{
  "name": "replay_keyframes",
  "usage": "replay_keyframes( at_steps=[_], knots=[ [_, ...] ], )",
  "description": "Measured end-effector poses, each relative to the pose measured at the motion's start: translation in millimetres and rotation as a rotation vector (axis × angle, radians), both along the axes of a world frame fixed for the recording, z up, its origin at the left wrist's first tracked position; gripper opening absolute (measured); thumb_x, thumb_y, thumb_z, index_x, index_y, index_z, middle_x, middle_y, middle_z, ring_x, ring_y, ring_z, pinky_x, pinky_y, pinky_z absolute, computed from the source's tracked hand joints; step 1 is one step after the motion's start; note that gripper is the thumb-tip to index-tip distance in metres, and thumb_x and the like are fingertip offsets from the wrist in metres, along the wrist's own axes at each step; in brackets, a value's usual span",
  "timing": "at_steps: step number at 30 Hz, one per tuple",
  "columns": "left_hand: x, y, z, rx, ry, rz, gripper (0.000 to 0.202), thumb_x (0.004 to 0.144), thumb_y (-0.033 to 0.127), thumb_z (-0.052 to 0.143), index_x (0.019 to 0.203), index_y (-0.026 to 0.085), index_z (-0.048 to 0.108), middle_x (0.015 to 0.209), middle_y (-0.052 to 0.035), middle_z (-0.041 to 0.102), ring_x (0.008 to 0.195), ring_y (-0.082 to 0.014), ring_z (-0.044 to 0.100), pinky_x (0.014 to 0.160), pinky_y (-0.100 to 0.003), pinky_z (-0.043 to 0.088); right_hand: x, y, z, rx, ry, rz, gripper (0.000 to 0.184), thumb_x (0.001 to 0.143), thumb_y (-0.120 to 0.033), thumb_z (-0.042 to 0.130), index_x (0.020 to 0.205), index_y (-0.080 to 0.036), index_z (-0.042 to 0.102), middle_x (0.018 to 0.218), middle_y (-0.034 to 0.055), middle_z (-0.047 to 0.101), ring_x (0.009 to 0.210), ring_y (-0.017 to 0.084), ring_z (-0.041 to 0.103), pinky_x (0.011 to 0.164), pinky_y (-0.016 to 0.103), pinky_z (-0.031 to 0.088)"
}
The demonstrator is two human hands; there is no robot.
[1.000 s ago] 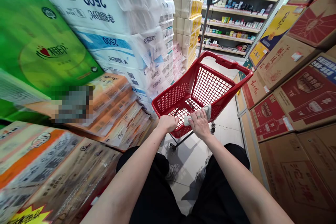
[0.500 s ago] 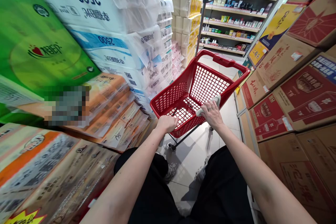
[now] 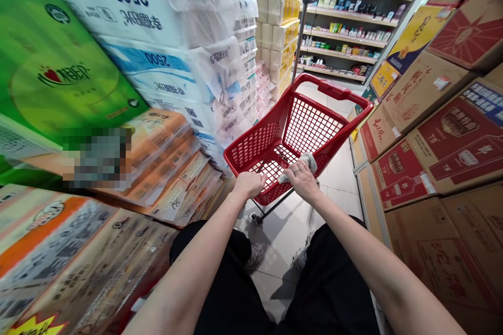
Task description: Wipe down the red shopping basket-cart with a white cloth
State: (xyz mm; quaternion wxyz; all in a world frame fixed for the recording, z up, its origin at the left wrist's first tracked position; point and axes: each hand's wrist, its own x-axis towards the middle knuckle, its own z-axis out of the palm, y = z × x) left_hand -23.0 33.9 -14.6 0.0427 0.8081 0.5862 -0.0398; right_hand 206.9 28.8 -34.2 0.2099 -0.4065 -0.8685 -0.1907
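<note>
In front of me stands a red plastic shopping cart (image 3: pixel 259 144) with a lattice basket. My left hand (image 3: pixel 250 184) is closed around the near rim of its basket, at the left corner. Along the same rim, further right, my right hand (image 3: pixel 302 178) presses a pale cloth (image 3: pixel 309 162) against the cart, fingers wrapped over it. Part of the cloth sticks out beyond the fingers. The cart's handle (image 3: pixel 338 91) is at the far side. A few small dark items lie on the basket floor, too small to name.
Stacked tissue packs (image 3: pixel 168 63) and a green pack (image 3: pixel 70 73) crowd the left. Cardboard cartons (image 3: pixel 451 125) line the right side. Shelves of small boxed goods (image 3: pixel 349 8) stand behind the cart, and a dark pole (image 3: pixel 304 21) rises near it. Tiled floor (image 3: pixel 275 251) shows below.
My right hand, with the cloth, has slid left along the cart's near rim, closer to my left hand. The left hand keeps its hold, and the cart stays in place.
</note>
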Motion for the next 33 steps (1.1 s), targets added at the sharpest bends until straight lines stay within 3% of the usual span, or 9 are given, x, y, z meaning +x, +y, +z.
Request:
replay_keyframes(
  at_steps=[6,10,13,16,21,27,33],
  knots=[
    [3,-4,0.9,0.039,0.003,0.022,0.066,0.101,0.041,0.017,0.089,0.014,0.077,0.091,-0.0157,0.075,0.094,-0.0288,0.071,0.079,-0.039,0.051,-22,-14,5.5,-0.074,-0.084,0.134,0.024,0.1,-0.021,0.041,0.11,-0.02,0.063,0.102,0.0096,0.062,0.1,0.024,0.051,0.099,0.04,0.038],
    [3,-5,-0.2,0.062,0.005,0.016,0.068,0.101,0.041,0.016,0.088,0.014,0.077,0.089,-0.0161,0.075,0.093,-0.0291,0.071,0.08,-0.04,0.051,-4,1,10.7,-0.102,-0.108,0.178,0.025,0.1,-0.032,0.045,0.112,-0.02,0.063,0.101,0.0091,0.062,0.097,0.023,0.051,0.093,0.037,0.039],
    [4,-3,-1.8,0.06,-0.001,0.018,0.068,0.101,0.041,0.017,0.085,0.013,0.077,0.089,-0.0165,0.075,0.093,-0.0298,0.071,0.079,-0.04,0.051,21,21,16.9,-0.12,-0.069,0.07,0.031,0.097,-0.043,0.05,0.107,-0.018,0.065,0.101,0.0105,0.063,0.101,0.026,0.05,0.097,0.039,0.037],
    [5,0,-3.5,0.068,-0.011,0.031,0.068,0.101,0.041,0.017,0.086,0.014,0.077,0.089,-0.0164,0.075,0.093,-0.0297,0.071,0.079,-0.04,0.051,32,32,21.7,-0.137,-0.037,-0.007,0.032,0.1,-0.041,0.044,0.098,-0.017,0.066,0.098,0.0101,0.063,0.099,0.025,0.05,0.102,0.04,0.034],
    [9,0,-3.7,0.074,-0.01,0.069,0.069,0.1,0.043,0.017,0.088,0.014,0.077,0.089,-0.0156,0.075,0.091,-0.0271,0.071,0.08,-0.037,0.049,5,21,15.9,-0.151,0.072,-0.133,0.036,0.102,-0.037,0.035,0.093,-0.019,0.065,0.094,0.0099,0.063,0.099,0.025,0.049,0.104,0.043,0.033],
    [10,-3,-3.9,0.114,-0.008,0.067,0.068,0.1,0.041,0.016,0.086,0.014,0.077,0.086,-0.015,0.075,0.089,-0.0281,0.071,0.076,-0.037,0.049,-18,-6,4.3,-0.184,0.174,-0.109,0.032,0.101,-0.038,0.038,0.105,-0.019,0.064,0.105,0.0097,0.063,0.108,0.025,0.049,0.114,0.044,0.024],
    [14,-7,-3.8,0.138,-0.007,0.034,0.069,0.1,0.039,0.015,0.086,0.013,0.077,0.083,-0.0156,0.075,0.087,-0.0298,0.071,0.076,-0.039,0.048,-17,4,23.1,-0.305,0.065,-0.177,0.042,0.103,-0.041,0.031,0.099,-0.019,0.066,0.102,0.0097,0.066,0.104,0.024,0.053,0.101,0.039,0.032]
  ],
)
